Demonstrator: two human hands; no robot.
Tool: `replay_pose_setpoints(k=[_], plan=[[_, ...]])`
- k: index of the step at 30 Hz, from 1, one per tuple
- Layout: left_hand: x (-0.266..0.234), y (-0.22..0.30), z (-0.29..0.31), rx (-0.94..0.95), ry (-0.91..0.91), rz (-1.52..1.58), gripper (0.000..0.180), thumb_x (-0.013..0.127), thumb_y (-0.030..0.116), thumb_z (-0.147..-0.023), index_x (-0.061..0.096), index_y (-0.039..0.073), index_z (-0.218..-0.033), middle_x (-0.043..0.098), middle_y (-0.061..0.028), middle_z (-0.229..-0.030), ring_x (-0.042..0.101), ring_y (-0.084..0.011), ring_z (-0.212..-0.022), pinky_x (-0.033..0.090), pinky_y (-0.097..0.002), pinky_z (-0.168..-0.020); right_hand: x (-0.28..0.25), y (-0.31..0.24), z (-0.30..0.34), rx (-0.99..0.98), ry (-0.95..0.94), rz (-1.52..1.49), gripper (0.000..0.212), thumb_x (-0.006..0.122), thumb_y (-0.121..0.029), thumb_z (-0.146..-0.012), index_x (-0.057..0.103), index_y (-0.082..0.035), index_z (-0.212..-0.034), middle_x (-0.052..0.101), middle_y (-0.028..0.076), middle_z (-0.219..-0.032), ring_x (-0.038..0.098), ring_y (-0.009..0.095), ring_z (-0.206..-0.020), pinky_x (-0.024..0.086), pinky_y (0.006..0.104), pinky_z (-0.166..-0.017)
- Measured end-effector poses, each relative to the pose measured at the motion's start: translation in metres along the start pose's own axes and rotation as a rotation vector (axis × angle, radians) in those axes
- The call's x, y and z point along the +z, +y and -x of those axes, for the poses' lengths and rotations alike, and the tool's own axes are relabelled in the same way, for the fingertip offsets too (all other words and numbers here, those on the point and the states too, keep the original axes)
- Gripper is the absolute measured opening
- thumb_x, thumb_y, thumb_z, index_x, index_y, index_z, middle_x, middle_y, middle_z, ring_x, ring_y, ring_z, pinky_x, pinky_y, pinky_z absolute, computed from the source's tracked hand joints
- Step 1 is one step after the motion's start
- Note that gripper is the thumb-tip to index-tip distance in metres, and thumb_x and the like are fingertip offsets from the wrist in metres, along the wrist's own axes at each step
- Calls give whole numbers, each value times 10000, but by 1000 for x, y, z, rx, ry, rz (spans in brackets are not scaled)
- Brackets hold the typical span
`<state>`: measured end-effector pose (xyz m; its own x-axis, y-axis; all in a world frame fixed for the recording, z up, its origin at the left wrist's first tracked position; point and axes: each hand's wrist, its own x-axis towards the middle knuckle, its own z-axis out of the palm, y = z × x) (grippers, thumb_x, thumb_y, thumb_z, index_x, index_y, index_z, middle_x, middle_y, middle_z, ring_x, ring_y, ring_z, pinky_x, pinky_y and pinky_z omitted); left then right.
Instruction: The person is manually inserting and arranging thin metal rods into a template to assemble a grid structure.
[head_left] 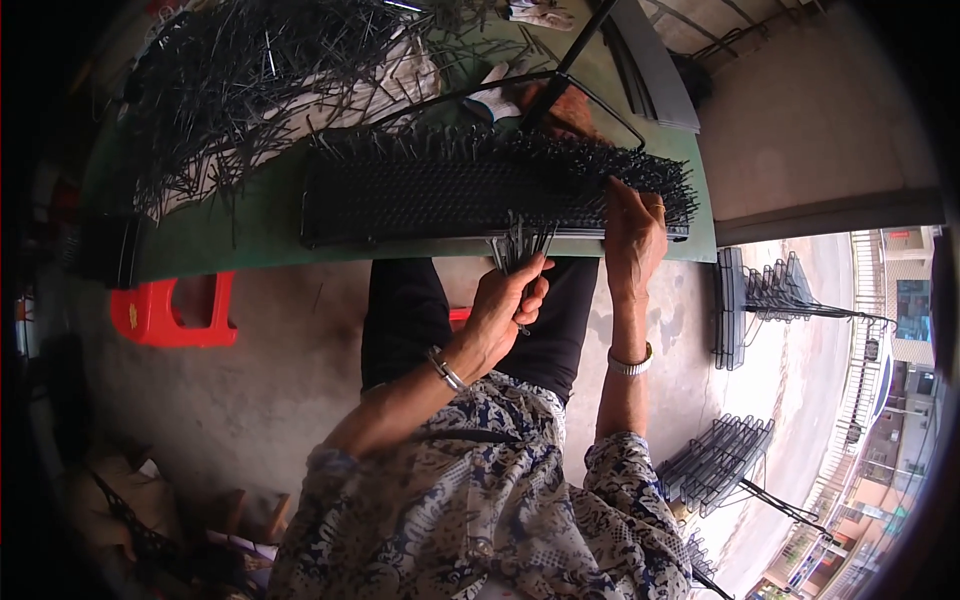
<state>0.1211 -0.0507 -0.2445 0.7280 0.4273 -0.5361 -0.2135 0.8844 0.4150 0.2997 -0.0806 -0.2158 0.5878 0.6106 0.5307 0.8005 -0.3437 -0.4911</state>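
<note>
A long black perforated panel (420, 195) lies along the near edge of the green table (185, 250). Thin dark prongs stand up in dense rows along its far side and thickly at its right end. My left hand (505, 308) is wrapped round a bunch of thin dark metal prongs (520, 245), their tips fanned toward the panel's front edge. At the panel's right end my right hand (636, 242) reaches down among the standing prongs with its fingers pinched together. Whatever those fingertips grip is hidden in the dark prongs.
A big tangled heap of dark prongs (270, 60) covers the table's far left on pale cloth. Behind the panel are a black bent-rod frame (548, 95), a work glove (492, 98) and a reddish-brown cloth (575, 110). A red stool (180, 312) stands left; wire racks (785, 285) stand right.
</note>
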Motion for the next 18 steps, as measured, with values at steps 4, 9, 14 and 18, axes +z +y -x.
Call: replay_pose_setpoints(k=[4, 9, 14, 18], plan=[[3, 2, 2, 37, 44, -39, 263, 629, 264, -947, 625, 1, -929, 511, 12, -678, 353, -31, -496, 224, -194, -418, 6, 4, 9, 16, -3, 130, 187, 665, -224, -906, 734, -195, -1077, 587, 59, -873, 612, 221, -738, 482, 340, -637], [0, -1, 1, 55, 36, -34, 258, 646, 260, -935, 634, 3, -923, 534, 3, -683, 377, -33, -497, 228, -194, -410, 3, 1, 19, 61, -29, 127, 197, 664, -240, -906, 731, -195, -1085, 586, 43, -924, 624, 210, -751, 489, 337, -637], [0, -5, 1, 68, 39, -64, 325, 704, 301, -890, 645, -7, -973, 585, -16, -688, 419, -37, -494, 239, -186, -414, -4, -5, 25, -46, -11, 145, 227, 659, -211, -913, 703, -155, -1129, 592, 44, -918, 612, 181, -726, 484, 311, -625], [1, -5, 2, 103, 18, -137, 319, 705, 310, -885, 650, 7, -965, 626, -41, -723, 437, -47, -501, 232, -183, -417, -21, -14, 35, 320, -549, -468, 194, 627, -147, -931, 665, -25, -1077, 616, 26, -809, 572, 107, -685, 476, 274, -612]])
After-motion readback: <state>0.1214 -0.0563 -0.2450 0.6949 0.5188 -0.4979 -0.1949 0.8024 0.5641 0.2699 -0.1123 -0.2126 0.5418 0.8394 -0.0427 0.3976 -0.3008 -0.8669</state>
